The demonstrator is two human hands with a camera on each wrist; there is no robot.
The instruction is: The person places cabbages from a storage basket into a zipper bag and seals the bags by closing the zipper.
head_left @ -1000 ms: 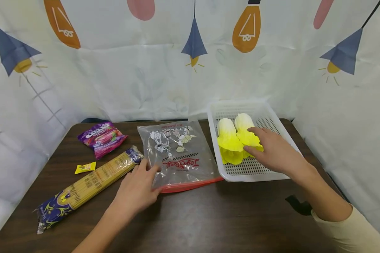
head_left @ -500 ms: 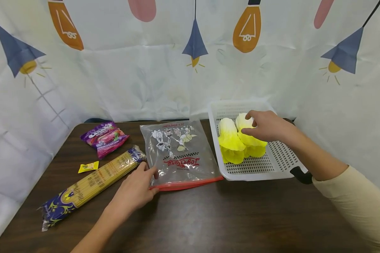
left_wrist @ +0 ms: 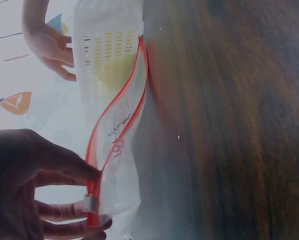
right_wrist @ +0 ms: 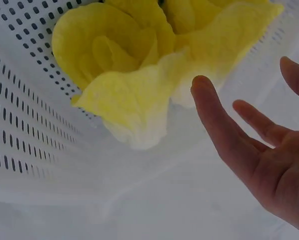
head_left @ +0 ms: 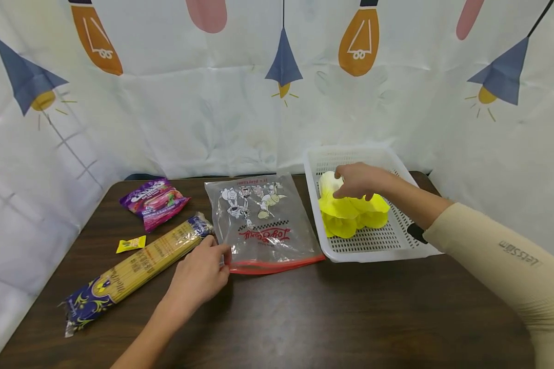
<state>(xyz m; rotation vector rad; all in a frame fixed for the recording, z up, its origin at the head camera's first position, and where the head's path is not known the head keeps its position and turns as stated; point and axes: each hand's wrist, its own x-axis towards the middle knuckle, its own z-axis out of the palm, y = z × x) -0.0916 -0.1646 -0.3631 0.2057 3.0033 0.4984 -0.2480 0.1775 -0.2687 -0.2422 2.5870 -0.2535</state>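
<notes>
In the head view, my left hand (head_left: pixel 200 271) pinches the near left corner of a clear zip bag (head_left: pixel 263 218) printed with cartoon figures. The left wrist view shows the thumb and fingers around the red zip strip (left_wrist: pixel 93 185) beside a white slider (left_wrist: pixel 90 203); beyond the grip, the bag's mouth gapes. Two yellow-and-white napa cabbages (head_left: pixel 339 209) lie side by side in a white plastic basket (head_left: pixel 383 256). Above them hovers my right hand (head_left: pixel 360 180), fingers loosely spread. From the right wrist view, that hand appears apart from the nearest cabbage (right_wrist: pixel 134 107).
Left of the bag, a spaghetti pack (head_left: pixel 140 269) lies diagonally. Behind it are a purple sweets bag (head_left: pixel 154 202) and a small yellow packet (head_left: pixel 131 244). A patterned white curtain (head_left: pixel 212 118) hangs close around the dark table (head_left: pixel 332 318).
My right hand has moved left and away from me over the cabbages, its forearm now crossing the basket. My left hand stays at the bag's corner, where the red edge has parted slightly.
</notes>
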